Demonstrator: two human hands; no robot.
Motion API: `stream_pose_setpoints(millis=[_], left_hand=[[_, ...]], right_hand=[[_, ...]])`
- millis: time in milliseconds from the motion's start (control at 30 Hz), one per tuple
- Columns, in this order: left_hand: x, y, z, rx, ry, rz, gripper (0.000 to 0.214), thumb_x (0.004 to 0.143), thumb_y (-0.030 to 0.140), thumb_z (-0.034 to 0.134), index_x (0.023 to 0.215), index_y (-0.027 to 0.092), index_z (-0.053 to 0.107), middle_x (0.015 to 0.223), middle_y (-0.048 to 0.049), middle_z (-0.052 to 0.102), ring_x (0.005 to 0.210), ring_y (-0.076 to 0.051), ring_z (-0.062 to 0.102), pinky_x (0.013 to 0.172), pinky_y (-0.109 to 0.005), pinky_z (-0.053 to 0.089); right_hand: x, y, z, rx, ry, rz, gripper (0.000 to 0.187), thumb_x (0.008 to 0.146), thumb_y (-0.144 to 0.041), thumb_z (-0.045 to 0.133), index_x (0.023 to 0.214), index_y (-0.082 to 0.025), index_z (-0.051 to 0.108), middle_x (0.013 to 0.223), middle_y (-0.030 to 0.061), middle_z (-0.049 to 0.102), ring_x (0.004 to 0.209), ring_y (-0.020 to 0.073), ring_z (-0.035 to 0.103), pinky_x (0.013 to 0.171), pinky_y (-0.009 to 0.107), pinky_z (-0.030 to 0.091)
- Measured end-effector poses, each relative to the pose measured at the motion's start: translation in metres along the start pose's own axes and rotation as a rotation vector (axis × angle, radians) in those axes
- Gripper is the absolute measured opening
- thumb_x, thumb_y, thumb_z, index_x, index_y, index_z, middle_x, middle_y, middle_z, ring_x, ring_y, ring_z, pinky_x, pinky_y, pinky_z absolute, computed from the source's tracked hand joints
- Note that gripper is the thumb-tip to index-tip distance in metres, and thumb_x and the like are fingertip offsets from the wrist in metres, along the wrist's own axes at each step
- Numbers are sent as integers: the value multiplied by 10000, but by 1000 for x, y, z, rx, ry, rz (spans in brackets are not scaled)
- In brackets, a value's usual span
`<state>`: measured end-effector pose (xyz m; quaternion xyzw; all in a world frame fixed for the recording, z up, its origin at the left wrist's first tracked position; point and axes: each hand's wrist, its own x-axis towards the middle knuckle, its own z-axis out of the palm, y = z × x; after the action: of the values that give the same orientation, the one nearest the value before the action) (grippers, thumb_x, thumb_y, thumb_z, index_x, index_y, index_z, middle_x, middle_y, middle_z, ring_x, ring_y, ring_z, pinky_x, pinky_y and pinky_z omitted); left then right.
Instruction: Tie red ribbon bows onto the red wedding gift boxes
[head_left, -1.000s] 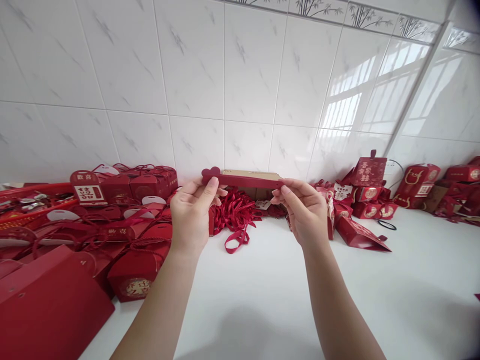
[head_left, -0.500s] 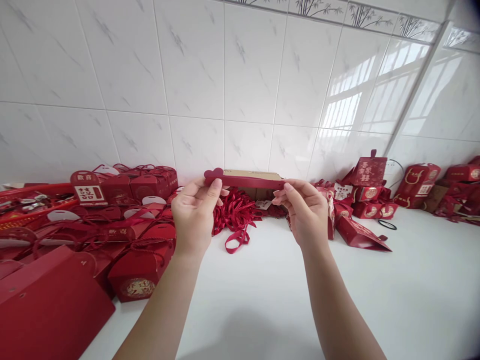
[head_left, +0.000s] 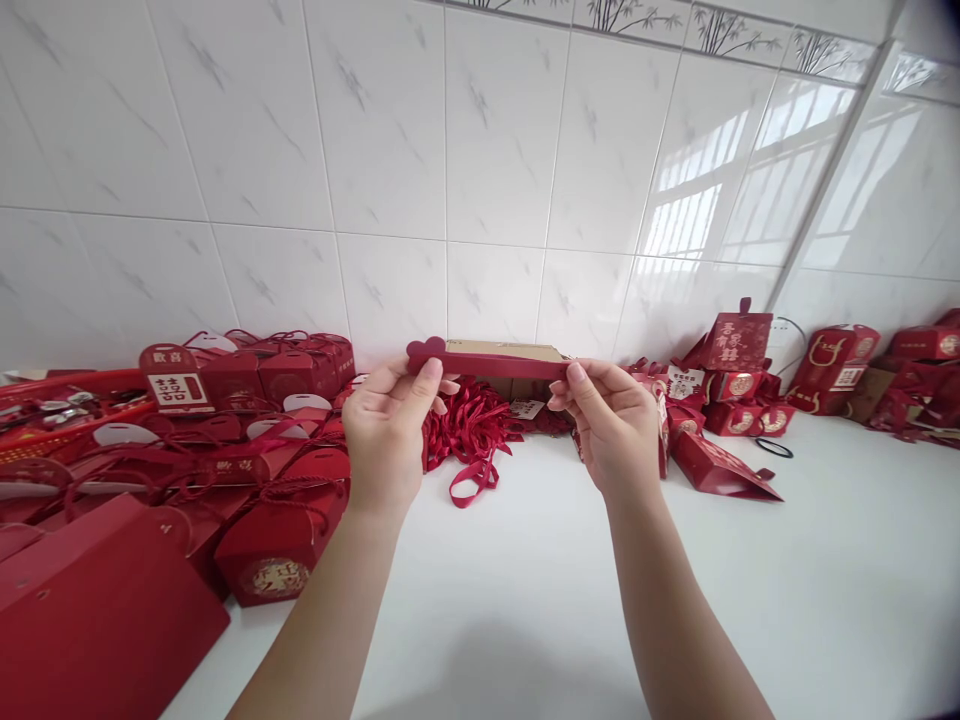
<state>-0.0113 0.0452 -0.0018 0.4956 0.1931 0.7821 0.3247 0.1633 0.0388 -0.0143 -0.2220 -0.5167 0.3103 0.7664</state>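
A flat dark red strip (head_left: 499,363) with a rounded, lobed left end is stretched level above the white table. My left hand (head_left: 390,420) pinches it near the lobed end, thumb in front and fingers behind. At its other end my right hand (head_left: 611,420) grips it between thumb and fingers, partly hiding that tip. Behind and below the strip lies a heap of red ribbons (head_left: 471,425), one loop (head_left: 474,482) spilling forward. Just behind the strip the top of a brown cardboard box (head_left: 502,349) shows.
Red gift boxes (head_left: 277,550) with cord handles crowd the left, beside a red basket (head_left: 75,385). A large red box (head_left: 105,610) stands at front left. More red boxes (head_left: 739,345), a folded red piece (head_left: 724,468) and a black ring (head_left: 774,448) lie right. A tiled wall (head_left: 495,150) rises behind.
Hardly anything differs. Both hands hold the strip in nearly the same place, and the whole view has shifted very slightly.
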Motion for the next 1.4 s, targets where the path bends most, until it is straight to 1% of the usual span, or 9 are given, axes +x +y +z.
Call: stream_pose_setpoints(millis=[500,833,1033,1267,1400], left_hand=[[0,1,0,1,14,-7,127,696,258,755,800,206,705,627,20,668,602,-94,631,518,-165,465],[0,1,1,-3,23,-9,147,685,256,764,802,199,695,625,23,662,604,-93,634,523,-165,462],[0,2,1,13,38,-16,172,676,256,764,807,183,681,637,15,658,613,-109,639,529,-186,458],[0,2,1,2,32,-7,147,685,247,760,794,189,679,636,23,659,602,-97,628,528,-184,447],[0,2,1,5,35,-15,147,691,247,757,802,188,681,642,20,663,615,-102,634,532,-185,446]], right_hand=[[0,0,-1,-19,-8,-23,130,789,-306,679,860,-198,677,675,-12,665,578,97,630,590,237,550],[-1,0,0,-41,-7,-36,139,795,-310,670,868,-192,674,684,-5,671,592,111,637,597,257,560],[-1,-1,0,-43,-17,-37,135,798,-304,664,877,-194,669,696,-2,672,616,126,649,615,283,574],[-3,-3,1,-31,-40,-46,106,816,-285,648,874,-197,660,715,-2,659,659,124,653,620,262,572],[-4,-4,2,-51,-34,-43,128,815,-307,643,871,-192,650,718,2,659,659,130,654,625,276,573]])
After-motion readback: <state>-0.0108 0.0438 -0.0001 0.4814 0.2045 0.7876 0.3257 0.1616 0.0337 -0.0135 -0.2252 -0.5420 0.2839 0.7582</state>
